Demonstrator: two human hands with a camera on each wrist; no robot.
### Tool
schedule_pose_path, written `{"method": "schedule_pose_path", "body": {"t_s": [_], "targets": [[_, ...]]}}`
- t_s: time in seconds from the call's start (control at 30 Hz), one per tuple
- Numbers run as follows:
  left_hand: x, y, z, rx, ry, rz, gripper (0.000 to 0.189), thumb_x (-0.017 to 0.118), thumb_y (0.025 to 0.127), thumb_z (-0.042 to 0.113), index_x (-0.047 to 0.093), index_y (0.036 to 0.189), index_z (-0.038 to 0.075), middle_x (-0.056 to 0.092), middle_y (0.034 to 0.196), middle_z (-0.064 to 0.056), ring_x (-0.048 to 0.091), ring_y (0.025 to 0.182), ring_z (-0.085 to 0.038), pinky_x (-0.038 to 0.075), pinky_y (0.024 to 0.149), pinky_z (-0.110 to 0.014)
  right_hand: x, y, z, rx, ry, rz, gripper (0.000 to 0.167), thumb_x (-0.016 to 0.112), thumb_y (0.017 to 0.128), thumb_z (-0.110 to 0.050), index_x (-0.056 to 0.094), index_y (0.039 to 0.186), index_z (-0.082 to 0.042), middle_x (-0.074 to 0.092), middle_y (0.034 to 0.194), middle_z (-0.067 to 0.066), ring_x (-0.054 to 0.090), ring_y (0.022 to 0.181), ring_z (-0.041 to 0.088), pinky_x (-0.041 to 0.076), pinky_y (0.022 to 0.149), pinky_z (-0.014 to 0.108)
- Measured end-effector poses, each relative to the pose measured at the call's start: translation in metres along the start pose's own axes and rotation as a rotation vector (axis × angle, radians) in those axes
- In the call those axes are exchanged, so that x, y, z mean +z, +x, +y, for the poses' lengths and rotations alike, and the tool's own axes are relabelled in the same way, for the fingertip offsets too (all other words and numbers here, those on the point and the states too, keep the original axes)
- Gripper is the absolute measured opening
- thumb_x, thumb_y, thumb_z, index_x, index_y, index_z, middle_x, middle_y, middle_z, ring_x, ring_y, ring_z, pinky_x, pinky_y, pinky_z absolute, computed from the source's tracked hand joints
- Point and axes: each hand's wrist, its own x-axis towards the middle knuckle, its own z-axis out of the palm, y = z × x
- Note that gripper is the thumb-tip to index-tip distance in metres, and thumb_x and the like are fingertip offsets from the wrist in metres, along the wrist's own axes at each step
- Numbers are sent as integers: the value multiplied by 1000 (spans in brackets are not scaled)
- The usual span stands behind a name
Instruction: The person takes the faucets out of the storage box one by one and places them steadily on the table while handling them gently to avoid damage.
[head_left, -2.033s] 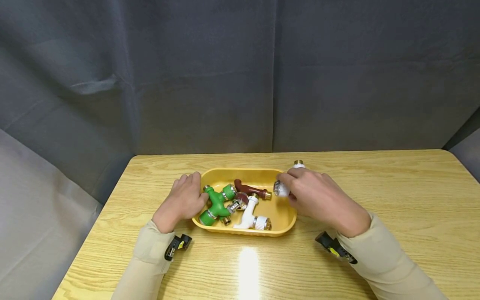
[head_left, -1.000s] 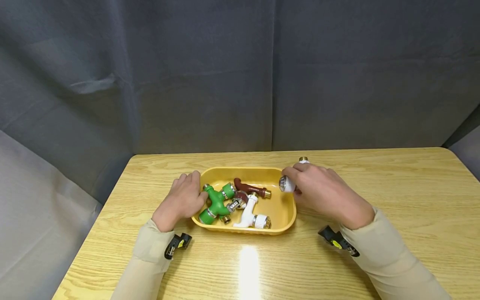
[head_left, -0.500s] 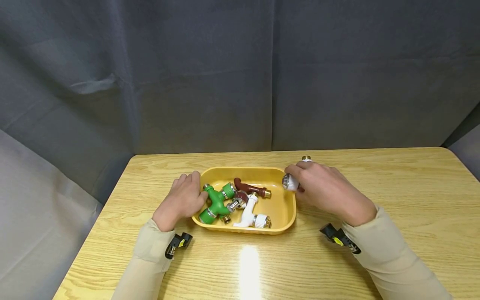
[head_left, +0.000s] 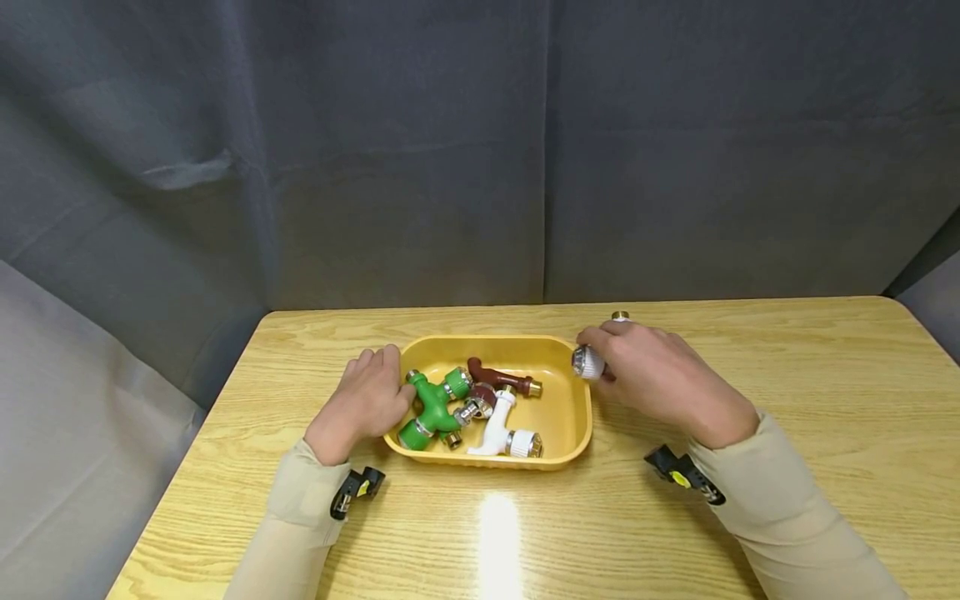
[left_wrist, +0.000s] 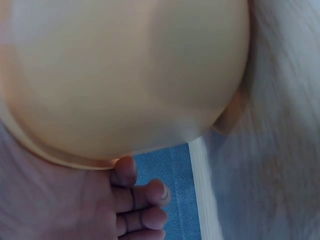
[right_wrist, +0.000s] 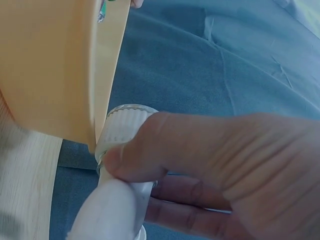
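My right hand (head_left: 656, 371) pinches a white tap (head_left: 589, 363) with a ribbed knob, just above the right rim of the yellow tub (head_left: 582, 446). In the right wrist view, the thumb presses on the tap's neck (right_wrist: 112, 200) below its knob (right_wrist: 125, 125), and fingers lie behind it. At the tub's left end my left hand (head_left: 363, 404) grips the rim, thumb at the inner side and fingers outside. Inside the tub lie a green tap (head_left: 433, 406) with two knobs, a dark red tap (head_left: 502, 379) and another white tap (head_left: 496, 429).
The tub stands on a wood-grain table (head_left: 315, 533), near its back edge. A dark grey cloth (head_left: 405, 167) hangs behind the table, and a lighter cloth (head_left: 60, 433) hangs at the left. Each wrist wears a small black camera mount (head_left: 356, 492).
My right hand has carried the white tap rightward and slightly back, from over the tub's inside to its right rim. The left hand, the tub and the taps in it stay in place.
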Motion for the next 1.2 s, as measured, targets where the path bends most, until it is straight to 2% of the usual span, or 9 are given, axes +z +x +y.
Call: {"method": "schedule_pose_path", "body": {"t_s": [0.57, 0.77, 0.97, 1.2], "targets": [[-1, -1, 2, -10, 14, -10, 25, 47, 99, 31, 44, 105, 6, 49, 93, -9, 42, 92, -27, 33, 83, -38, 0, -1, 10, 41, 27, -23, 36, 82, 83, -10, 71, 117, -8, 74, 105, 9, 70, 87, 24, 56, 64, 44], [-2, -1, 2, -11, 15, -10, 25, 47, 99, 31, 44, 104, 7, 49, 93, -9, 42, 92, -27, 33, 83, -38, 0, -1, 13, 43, 22, -28, 41, 86, 81, -12, 70, 119, -6, 74, 104, 9, 69, 86, 23, 56, 66, 43], [-2, -1, 3, -11, 12, -10, 25, 46, 99, 31, 44, 104, 7, 49, 93, -9, 42, 92, -27, 33, 83, -37, 0, -1, 14, 60, 18, -49, 47, 88, 81, -15, 69, 122, -5, 74, 109, 12, 70, 92, 26, 57, 71, 45], [-1, -1, 2, -14, 11, -10, 24, 46, 99, 30, 44, 104, 7, 49, 93, -9, 42, 92, -27, 33, 83, -38, 0, -1, 16, 62, 27, -45, 43, 87, 81, -15, 70, 120, -6, 74, 108, 11, 69, 89, 24, 56, 67, 43]]}}
